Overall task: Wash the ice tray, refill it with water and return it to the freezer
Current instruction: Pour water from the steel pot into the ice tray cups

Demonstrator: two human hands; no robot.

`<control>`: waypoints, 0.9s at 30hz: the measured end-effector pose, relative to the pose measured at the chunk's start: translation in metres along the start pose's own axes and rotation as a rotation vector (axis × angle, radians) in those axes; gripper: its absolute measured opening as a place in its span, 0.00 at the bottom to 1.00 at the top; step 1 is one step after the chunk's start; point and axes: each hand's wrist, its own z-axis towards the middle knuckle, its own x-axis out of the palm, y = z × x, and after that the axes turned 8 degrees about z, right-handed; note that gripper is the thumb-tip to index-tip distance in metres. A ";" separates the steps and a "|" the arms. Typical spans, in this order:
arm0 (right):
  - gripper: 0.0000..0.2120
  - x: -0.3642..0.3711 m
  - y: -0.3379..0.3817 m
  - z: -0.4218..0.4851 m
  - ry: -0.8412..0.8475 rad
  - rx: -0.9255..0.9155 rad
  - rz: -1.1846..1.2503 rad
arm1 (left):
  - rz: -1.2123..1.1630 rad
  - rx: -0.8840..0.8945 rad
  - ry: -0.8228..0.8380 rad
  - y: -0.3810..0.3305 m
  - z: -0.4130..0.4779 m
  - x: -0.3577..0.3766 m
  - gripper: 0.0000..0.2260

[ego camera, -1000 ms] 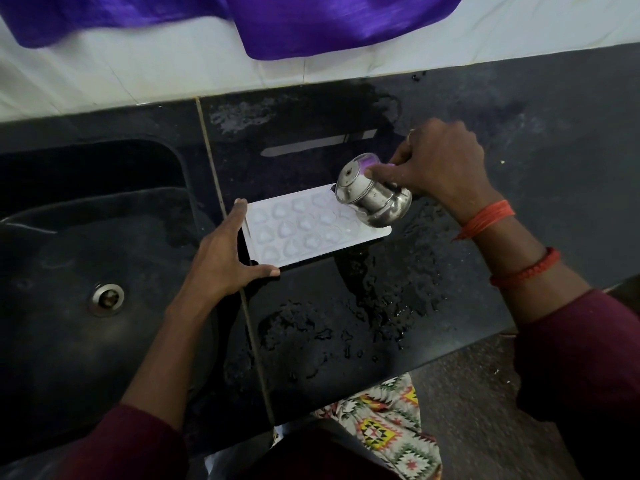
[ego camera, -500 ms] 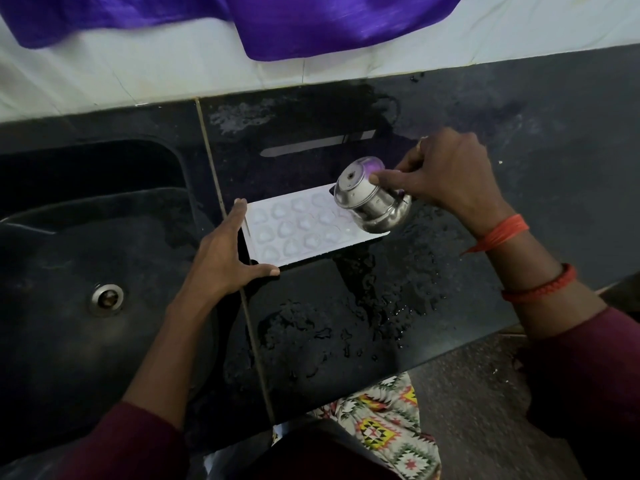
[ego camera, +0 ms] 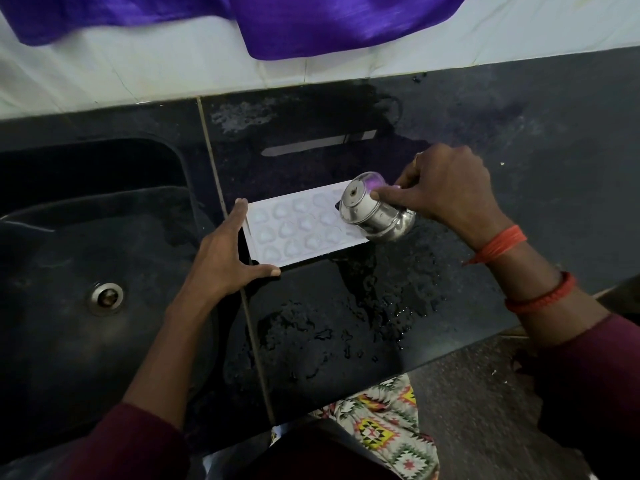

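We see the white ice tray (ego camera: 298, 233) flat on the wet black table (ego camera: 346, 323), beside the sink (ego camera: 86, 254). The left hand (ego camera: 221, 258) lays straight fingers against its left end. The right hand (ego camera: 446, 188) has its fingers closed around a tipped steel cup (ego camera: 375, 216) that hides the tray's right end. The cup's mouth is hidden, and we cannot tell if the cells hold water.

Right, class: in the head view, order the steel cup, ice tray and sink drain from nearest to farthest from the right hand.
1. Steel cup: gripped in the right hand.
2. Ice tray: just to its left, under the cup.
3. Sink drain: far left.
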 end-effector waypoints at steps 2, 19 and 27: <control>0.22 0.002 -0.001 0.001 -0.008 0.004 -0.012 | 0.001 0.000 -0.001 0.000 0.000 0.000 0.60; 0.22 0.005 -0.004 0.003 -0.056 -0.035 -0.068 | 0.001 0.004 0.006 -0.001 -0.001 -0.001 0.60; 0.22 0.004 -0.003 0.002 -0.065 -0.033 -0.071 | -0.004 0.005 0.006 -0.001 -0.001 -0.001 0.60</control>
